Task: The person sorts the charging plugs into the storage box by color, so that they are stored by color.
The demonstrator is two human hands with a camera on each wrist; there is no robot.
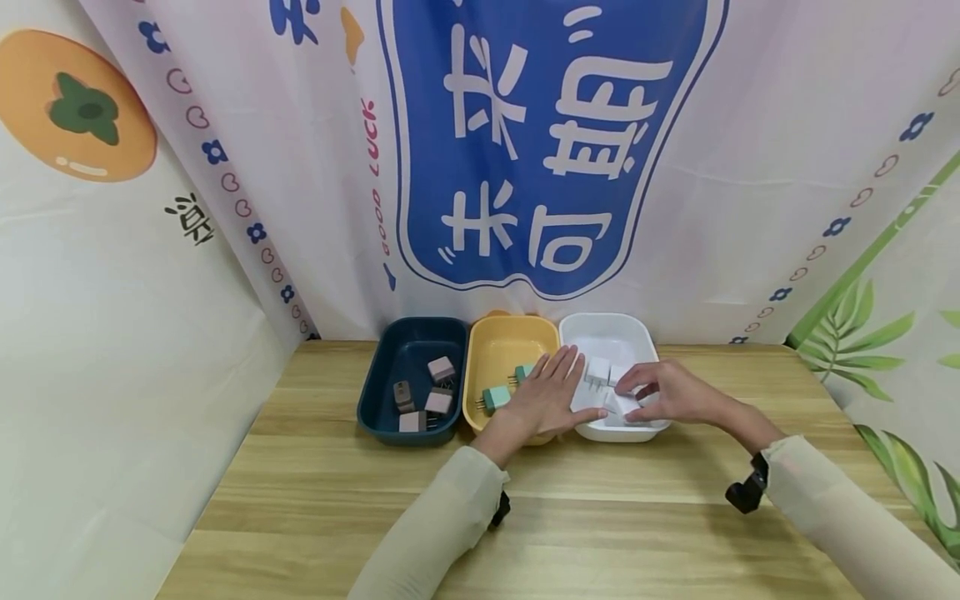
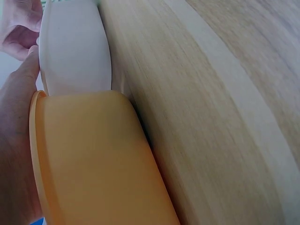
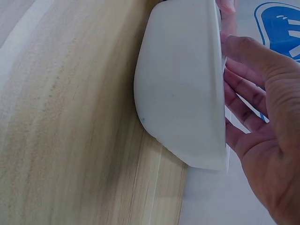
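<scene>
My right hand [image 1: 671, 394] reaches into the white tray [image 1: 607, 323], thumb and fingers curled round a white plug charger [image 1: 624, 405]. More white plug chargers [image 1: 597, 370] lie beside it in the tray. My left hand [image 1: 546, 396] stretches flat over the yellow tray [image 1: 510, 325], fingers straight, its thumb reaching over the white tray's near left side. Green plug chargers [image 1: 497, 398] lie in the yellow tray, partly hidden by that hand. The right wrist view shows the right hand's fingers [image 3: 246, 89] over the white tray's rim; the wall hides what they hold.
A dark blue tray [image 1: 390, 367] with several pinkish-brown plug chargers [image 1: 438, 402] stands left of the yellow one. All three trays sit side by side at the back of the wooden table [image 1: 600, 517], against a printed curtain [image 1: 337, 208].
</scene>
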